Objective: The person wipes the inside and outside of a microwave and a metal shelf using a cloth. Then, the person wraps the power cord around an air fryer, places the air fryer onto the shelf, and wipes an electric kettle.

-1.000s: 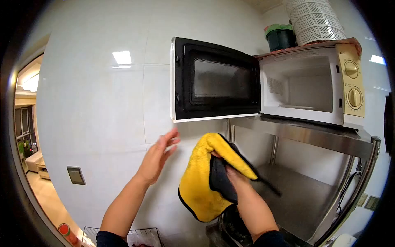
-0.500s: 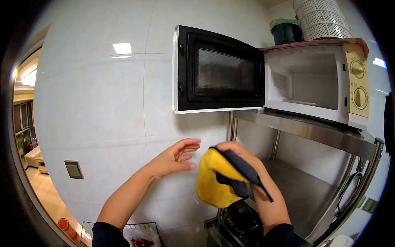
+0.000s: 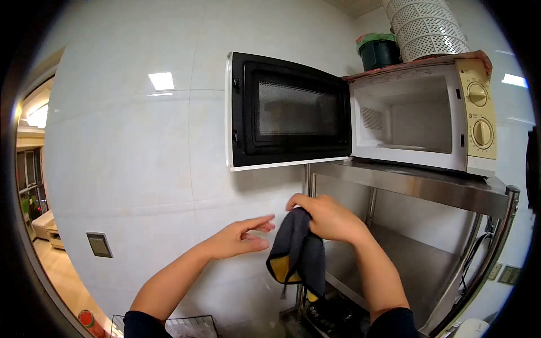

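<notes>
My right hand (image 3: 329, 218) is closed on the top of a grey and yellow cloth (image 3: 298, 248), which hangs down with mostly its grey side showing. Just left of the cloth, my left hand (image 3: 241, 238) has its fingers apart and holds nothing. Above both hands is the microwave (image 3: 408, 118) with its door (image 3: 290, 112) swung wide to the left; its cavity looks bare apart from a pale plate at the bottom.
The microwave stands on a steel shelf rack (image 3: 428, 186). On top of it are a dark green container (image 3: 379, 54) and stacked white baskets (image 3: 428, 28). Low down are a black appliance (image 3: 332, 318) and a wire basket (image 3: 194, 325). A switch (image 3: 100, 244) is on the wall.
The cloth has turned from its yellow side to its grey side and now hangs from my right hand. My left hand has moved from below the door's left edge towards the cloth.
</notes>
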The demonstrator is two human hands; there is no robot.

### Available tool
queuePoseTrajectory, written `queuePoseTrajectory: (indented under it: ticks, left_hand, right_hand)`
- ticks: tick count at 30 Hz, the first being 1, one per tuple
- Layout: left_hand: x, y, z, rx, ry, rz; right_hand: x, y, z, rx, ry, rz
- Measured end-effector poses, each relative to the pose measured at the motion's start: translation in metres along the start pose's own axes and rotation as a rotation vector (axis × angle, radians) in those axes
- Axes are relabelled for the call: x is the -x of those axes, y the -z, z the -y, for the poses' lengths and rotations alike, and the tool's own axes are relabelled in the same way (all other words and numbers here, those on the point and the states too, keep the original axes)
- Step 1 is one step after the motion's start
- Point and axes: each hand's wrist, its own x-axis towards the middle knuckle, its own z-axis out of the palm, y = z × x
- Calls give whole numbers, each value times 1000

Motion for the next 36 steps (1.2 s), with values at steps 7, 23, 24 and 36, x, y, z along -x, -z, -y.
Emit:
queuePoseTrajectory:
  ticks: [7,23,24,36]
  left_hand:
    - [-10,-17,-25,-31,184,195]
    - [-34,-11,-73,913,-37,-428]
    - [-33,-10,-84,804,-67,-373]
    - [-40,84,-64,-8,-100,-947]
  right_hand:
    - [-12,-19,-1,-205,319,-33]
    - [-2,-40,17,-166,348,-525]
    - [-7,-42,10,-188,373,-651]
    - [-70,48,-32,-210,194,-1139]
